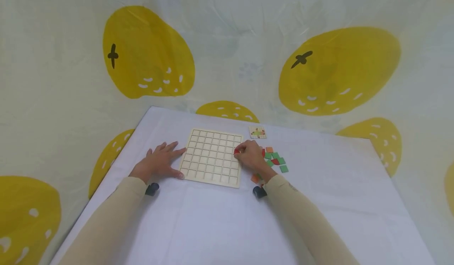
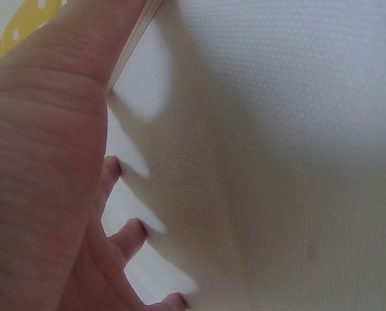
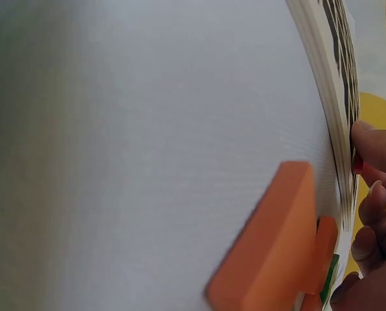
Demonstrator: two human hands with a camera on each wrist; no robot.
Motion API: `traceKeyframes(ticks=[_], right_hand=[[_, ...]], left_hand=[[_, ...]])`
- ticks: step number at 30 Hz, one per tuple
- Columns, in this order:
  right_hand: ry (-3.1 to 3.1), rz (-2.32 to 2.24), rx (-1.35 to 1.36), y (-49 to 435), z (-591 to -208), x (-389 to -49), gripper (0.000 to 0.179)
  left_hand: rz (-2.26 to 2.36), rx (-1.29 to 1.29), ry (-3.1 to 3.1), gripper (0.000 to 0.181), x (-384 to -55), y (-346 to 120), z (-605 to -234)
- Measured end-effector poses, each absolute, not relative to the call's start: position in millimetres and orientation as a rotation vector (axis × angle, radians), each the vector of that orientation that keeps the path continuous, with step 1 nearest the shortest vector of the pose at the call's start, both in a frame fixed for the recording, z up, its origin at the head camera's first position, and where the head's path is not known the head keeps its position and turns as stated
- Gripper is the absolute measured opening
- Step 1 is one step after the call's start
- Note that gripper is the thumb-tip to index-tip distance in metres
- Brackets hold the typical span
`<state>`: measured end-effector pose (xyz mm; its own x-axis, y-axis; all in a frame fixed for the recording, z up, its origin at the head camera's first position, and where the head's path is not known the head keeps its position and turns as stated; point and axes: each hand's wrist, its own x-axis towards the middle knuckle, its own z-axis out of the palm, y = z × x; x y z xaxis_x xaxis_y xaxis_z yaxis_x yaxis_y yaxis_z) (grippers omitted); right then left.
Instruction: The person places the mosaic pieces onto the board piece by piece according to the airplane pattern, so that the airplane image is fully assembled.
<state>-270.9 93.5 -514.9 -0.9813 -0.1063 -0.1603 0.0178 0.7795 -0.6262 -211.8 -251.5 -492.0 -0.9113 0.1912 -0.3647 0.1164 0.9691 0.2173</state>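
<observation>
A pale wooden grid board (image 1: 209, 156) lies on the white table, its square cells bare apart from the right edge. There my right hand (image 1: 251, 155) pinches a small red tile (image 1: 236, 151) between thumb and fingertips, over the board's right column. In the right wrist view the red tile (image 3: 357, 163) shows between the fingertips, right at the board's edge (image 3: 332, 110). My left hand (image 1: 159, 162) rests with spread fingers at the board's left side, thumb at its lower left corner. The left wrist view shows its fingertips (image 2: 133, 233) down on the cloth.
Right of the board lie loose green tiles (image 1: 281, 160), a red tile (image 1: 275, 161) and orange tiles (image 1: 269, 150), partly behind my right hand. A small picture card (image 1: 257, 132) lies beyond the board's far right corner. A fruit-printed curtain (image 1: 234, 60) hangs behind the table.
</observation>
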Motion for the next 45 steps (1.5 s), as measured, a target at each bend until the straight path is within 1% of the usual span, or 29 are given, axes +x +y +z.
traceKeyframes(ticks=[10, 24, 32, 45], right_hand=[[2.780, -0.995, -0.036, 90.5, -517.0, -276.7, 0.026], [2.838, -1.005, -0.137, 90.4, -517.7, -278.7, 0.023], [2.862, -1.004, -0.155, 87.9, -514.3, -277.1, 0.025], [2.903, -0.970, -0.171, 87.2, -518.1, -276.7, 0.023]], left_hand=[[0.264, 0.219, 2.715, 0.114, -214.2, -253.8, -495.1], [0.263, 0.215, 2.714, 0.114, -216.2, -253.6, -498.0], [0.269, 0.214, 2.716, 0.114, -216.1, -253.8, -497.1], [0.261, 0.229, 2.728, 0.113, -213.7, -254.6, -496.5]])
